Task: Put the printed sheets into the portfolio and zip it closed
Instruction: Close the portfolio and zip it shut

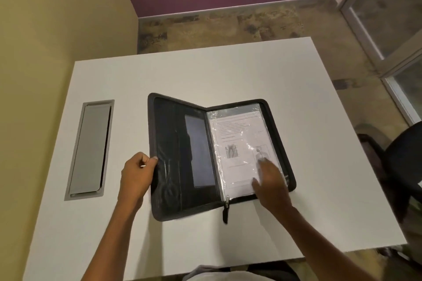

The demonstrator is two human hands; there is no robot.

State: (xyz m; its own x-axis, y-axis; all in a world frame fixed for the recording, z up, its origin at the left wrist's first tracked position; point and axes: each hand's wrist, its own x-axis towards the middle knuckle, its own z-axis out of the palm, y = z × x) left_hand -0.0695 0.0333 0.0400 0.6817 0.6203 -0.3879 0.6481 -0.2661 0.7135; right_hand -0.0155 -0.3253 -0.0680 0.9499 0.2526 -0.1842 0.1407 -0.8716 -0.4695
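Observation:
A black zip portfolio [173, 134] lies open on the white table [228, 70]. Its left cover is raised at an angle. My left hand [137, 173] grips that cover's outer left edge, thumb on the inside. The right half holds clear sleeves with printed sheets [237, 141] inside, showing text and two small pictures. My right hand [269, 182] lies flat on the lower right of the top sleeve, fingers straight. The zipper pull [226, 210] hangs off the bottom edge at the spine.
A grey cable hatch [90, 150] is set into the table on the left. A dark chair [402, 157] stands past the table's right edge. The yellow wall runs along the left, a glass door at the far right.

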